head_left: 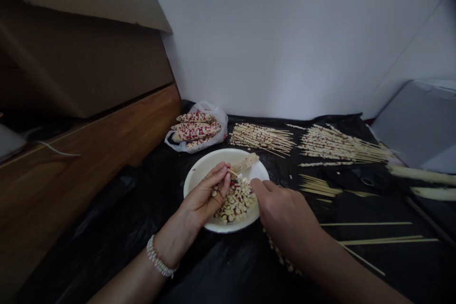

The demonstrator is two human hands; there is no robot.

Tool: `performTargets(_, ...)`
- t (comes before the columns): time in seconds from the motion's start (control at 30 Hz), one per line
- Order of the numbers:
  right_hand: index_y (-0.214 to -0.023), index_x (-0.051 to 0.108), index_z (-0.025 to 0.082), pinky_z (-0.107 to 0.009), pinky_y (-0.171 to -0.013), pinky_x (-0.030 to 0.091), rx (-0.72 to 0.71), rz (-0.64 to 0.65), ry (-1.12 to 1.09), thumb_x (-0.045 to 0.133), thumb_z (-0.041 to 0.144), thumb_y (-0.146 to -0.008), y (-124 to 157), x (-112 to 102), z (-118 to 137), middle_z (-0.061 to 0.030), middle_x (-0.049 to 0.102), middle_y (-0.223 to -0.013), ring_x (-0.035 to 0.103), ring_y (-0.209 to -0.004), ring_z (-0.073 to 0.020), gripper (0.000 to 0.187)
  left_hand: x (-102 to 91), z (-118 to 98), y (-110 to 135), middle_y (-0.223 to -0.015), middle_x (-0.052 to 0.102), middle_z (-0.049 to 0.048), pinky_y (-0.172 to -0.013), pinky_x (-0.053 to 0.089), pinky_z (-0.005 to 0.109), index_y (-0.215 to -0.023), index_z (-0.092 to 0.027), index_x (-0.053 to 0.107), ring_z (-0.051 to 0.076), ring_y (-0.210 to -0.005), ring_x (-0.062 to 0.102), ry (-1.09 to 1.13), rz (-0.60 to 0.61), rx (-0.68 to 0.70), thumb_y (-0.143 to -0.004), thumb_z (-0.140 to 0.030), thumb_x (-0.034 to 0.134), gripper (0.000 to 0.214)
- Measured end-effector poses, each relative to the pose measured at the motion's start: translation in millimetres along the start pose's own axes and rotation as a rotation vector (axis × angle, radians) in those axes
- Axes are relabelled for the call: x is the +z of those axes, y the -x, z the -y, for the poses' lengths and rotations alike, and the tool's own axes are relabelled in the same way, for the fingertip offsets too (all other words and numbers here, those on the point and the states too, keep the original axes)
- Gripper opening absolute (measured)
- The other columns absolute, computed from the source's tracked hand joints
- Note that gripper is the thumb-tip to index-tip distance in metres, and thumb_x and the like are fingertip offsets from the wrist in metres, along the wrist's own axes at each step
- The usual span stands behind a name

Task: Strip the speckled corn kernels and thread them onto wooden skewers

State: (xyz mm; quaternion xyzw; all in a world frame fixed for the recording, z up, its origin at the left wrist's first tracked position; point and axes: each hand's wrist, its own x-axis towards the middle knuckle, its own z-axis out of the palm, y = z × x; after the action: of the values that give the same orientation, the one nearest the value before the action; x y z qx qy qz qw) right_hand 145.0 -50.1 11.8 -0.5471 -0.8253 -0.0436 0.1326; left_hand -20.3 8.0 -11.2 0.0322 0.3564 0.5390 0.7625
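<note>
A white bowl (199, 171) sits on black plastic sheeting and holds a heap of loose pale and red corn kernels (237, 202) and a stripped cob (245, 162). My left hand (206, 194) hovers over the bowl, its fingers pinched on the tip of a thin wooden skewer (233, 173), with some kernels in its palm. My right hand (281, 209) reaches into the bowl from the right, its fingertips down at the kernels and curled; what they pinch is hidden. A beaded bracelet (158, 259) circles my left wrist.
A plastic bag of red-and-white corn cobs (195, 130) lies behind the bowl. Two piles of kernel-loaded skewers (261, 137) (340, 147) rest by the wall. Bare skewers (377, 237) lie at the right. A wooden cabinet (89, 152) and cardboard box (81, 57) stand at the left.
</note>
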Motion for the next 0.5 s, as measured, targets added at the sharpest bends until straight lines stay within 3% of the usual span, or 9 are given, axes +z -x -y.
performTargets(0.23,-0.084,0.054,0.018,-0.028,-0.045,0.02,-0.028,-0.022,0.02,0.044,0.003,-0.077,1.3,0.5,1.3,-0.0028,0.061,-0.072,0.052,-0.051,-0.0126,0.018,-1.1,-0.1,1.0,-0.092,0.071,0.0069,-0.071,0.058,0.018,-0.105,-0.015,0.064,0.013,-0.08,0.07,-0.011,0.001,-0.021,-0.081,0.004,0.053,0.032)
performTargets(0.5,-0.084,0.053,0.018,-0.028,-0.045,0.017,-0.043,-0.095,0.053,0.043,0.002,-0.076,0.9,7.2,2.9,-0.0021,0.059,-0.07,0.05,-0.049,-0.0116,0.02,-1.1,0.5,1.6,-0.091,0.071,0.0086,-0.068,0.058,0.018,-0.097,-0.012,0.066,0.013,-0.077,0.069,-0.025,0.02,-0.022,-0.08,0.005,0.054,0.026)
